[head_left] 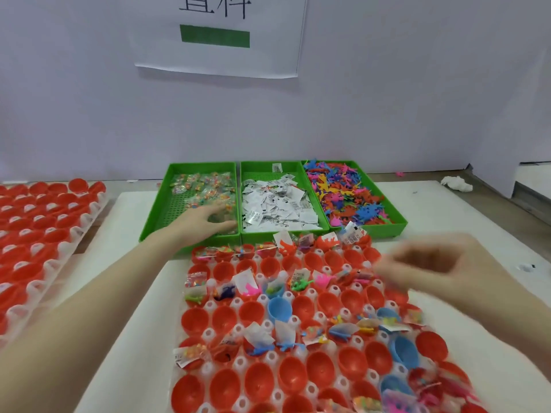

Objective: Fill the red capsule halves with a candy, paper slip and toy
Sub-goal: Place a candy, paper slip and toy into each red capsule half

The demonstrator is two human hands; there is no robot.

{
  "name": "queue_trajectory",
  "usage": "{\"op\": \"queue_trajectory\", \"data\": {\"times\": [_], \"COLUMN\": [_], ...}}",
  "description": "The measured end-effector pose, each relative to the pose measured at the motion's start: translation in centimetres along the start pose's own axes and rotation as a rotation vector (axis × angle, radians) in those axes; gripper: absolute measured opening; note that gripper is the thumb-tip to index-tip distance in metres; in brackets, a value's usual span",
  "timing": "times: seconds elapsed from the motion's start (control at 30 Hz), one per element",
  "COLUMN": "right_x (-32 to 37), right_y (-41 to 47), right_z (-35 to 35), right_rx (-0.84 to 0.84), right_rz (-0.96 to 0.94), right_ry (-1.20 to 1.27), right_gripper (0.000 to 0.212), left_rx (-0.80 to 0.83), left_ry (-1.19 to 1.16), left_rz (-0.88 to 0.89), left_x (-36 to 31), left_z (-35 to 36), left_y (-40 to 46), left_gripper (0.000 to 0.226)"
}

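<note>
A clear tray (208, 333) in front of me holds rows of red capsule halves (195, 321); some rows carry candy, slips and toys, others are bare. Behind it stand three green bins: candy packets (205, 186), paper slips (277, 204) and colourful toys (343, 195). My left hand (202, 219) reaches into the candy bin, thumb and fingers closing round a clear candy packet (219, 217). My right hand (432, 263) hovers blurred over the tray's upper right, fingers curled; anything it holds is hidden.
A second tray of red halves (44, 222) lies at the far left. A few blue halves (279, 308) sit among the red ones. A crumpled white tissue (456, 183) lies at the back right, and a wall with a paper sign (214, 37) rises behind the bins.
</note>
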State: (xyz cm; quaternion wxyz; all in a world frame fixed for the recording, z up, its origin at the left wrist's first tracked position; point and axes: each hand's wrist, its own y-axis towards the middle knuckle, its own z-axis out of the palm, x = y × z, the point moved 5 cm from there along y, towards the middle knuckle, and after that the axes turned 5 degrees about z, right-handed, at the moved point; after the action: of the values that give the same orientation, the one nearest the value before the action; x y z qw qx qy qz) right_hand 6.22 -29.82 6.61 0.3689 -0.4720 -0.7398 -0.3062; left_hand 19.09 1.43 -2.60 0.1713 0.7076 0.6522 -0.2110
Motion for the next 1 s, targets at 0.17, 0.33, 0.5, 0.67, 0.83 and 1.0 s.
{"op": "queue_trajectory", "data": {"times": [0.17, 0.33, 0.5, 0.67, 0.83, 1.0], "right_x": [-3.9, -8.5, -9.8, -10.2, -10.2, -10.4], "right_y": [11.1, 17.4, 18.1, 17.6, 17.5, 18.1], "right_z": [-1.4, 0.0, 0.7, 0.4, 0.6, 1.4], "right_rx": [-0.250, -0.027, -0.066, -0.150, -0.165, -0.044], "right_rz": [0.145, 0.314, 0.324, 0.279, 0.226, 0.298], "right_ry": [-0.123, -0.519, -0.531, -0.485, -0.359, -0.303], "right_gripper": [0.003, 0.041, 0.027, 0.013, 0.024, 0.037], "left_rx": [-0.211, -0.460, -0.489, -0.508, -0.484, -0.479], "left_ry": [-0.125, -0.157, -0.175, -0.235, -0.158, -0.194], "left_rz": [0.072, 0.082, 0.081, 0.080, 0.082, 0.082], "left_x": [-0.1, 0.0, 0.1, -0.3, -0.5, -0.1], "left_z": [-0.5, -1.4, -1.4, -1.5, -1.3, -1.3], "left_y": [-0.1, -1.1, -1.2, -1.7, -1.6, -1.3], "left_gripper": [0.020, 0.022, 0.031, 0.035, 0.051, 0.054]}}
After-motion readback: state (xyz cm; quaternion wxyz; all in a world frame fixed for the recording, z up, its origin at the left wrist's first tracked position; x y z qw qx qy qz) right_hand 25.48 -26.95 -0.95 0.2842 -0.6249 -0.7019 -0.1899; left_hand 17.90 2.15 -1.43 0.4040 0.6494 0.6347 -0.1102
